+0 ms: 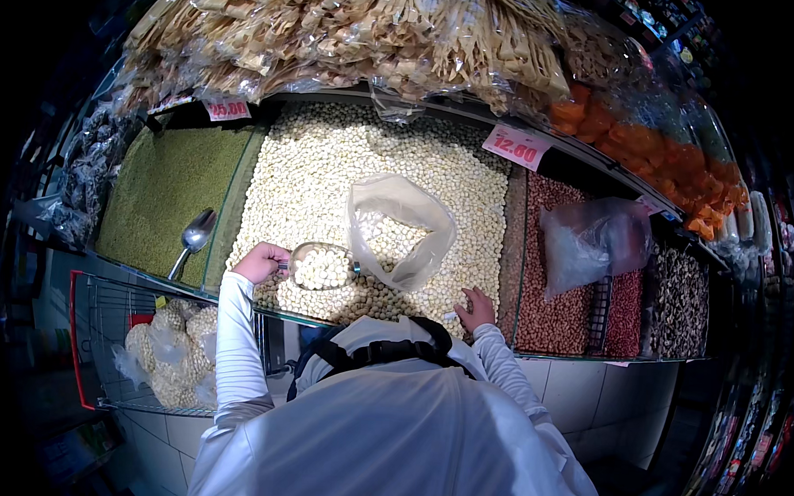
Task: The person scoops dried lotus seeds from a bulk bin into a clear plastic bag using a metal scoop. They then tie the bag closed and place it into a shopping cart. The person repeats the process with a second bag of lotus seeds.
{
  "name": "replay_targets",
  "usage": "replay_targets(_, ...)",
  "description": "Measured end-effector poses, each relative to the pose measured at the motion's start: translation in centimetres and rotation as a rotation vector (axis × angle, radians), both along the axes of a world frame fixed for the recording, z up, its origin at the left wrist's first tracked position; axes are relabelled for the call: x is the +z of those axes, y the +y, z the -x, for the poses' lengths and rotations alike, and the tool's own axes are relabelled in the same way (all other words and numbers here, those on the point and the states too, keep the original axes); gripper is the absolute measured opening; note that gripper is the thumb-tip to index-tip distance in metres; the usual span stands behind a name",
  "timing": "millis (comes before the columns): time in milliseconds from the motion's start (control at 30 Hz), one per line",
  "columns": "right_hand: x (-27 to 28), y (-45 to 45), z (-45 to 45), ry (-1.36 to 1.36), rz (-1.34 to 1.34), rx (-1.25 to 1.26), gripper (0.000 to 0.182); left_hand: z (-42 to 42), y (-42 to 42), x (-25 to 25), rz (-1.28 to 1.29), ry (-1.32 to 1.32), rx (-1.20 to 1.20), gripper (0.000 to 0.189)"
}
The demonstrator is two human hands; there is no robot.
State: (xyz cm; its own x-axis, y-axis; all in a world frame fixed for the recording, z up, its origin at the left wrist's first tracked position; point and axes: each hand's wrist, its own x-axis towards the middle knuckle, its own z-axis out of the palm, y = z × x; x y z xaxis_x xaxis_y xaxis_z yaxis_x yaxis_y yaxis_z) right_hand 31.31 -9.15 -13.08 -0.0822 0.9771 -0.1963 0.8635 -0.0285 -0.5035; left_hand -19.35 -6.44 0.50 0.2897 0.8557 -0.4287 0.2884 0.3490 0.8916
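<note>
A wide bin of pale corn kernels (308,151) lies before me. My left hand (261,263) grips the handle of a metal scoop (291,270) heaped with kernels, at the bin's near left. Just right of the scoop, a clear plastic bag (430,249) stands with its mouth wide, some kernels inside it. My right hand (477,309) rests at the near right of the kernels, fingers spread, below and right of the bag, apart from it. A small white object lies by its fingertips, too small to tell.
On the left, a bin of green grain (167,178) holds a metal scoop (198,231). At right are a bin of reddish beans (553,321) and a plastic bag (590,236). A wire cart (77,340) with filled bags stands at lower left. Packed corn husks (353,33) line the shelf above.
</note>
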Motion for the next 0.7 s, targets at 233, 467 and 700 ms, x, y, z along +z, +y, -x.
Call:
replay_targets(233,-0.1,0.0,0.0,-0.008,-0.023,0.002,0.052,-2.1,2.8,7.1,-0.103,0.052,-0.065,0.022)
replay_targets(467,0.2,-0.1,0.0,0.002,-0.018,-0.005,0.052,-6.8,3.6,12.3,-0.306,0.772,0.012,0.026)
replay_targets(700,-0.4,0.0,-0.2,0.009,-0.020,-0.005,0.051,-7.4,4.7,12.9,-0.479,0.984,-0.136,0.023)
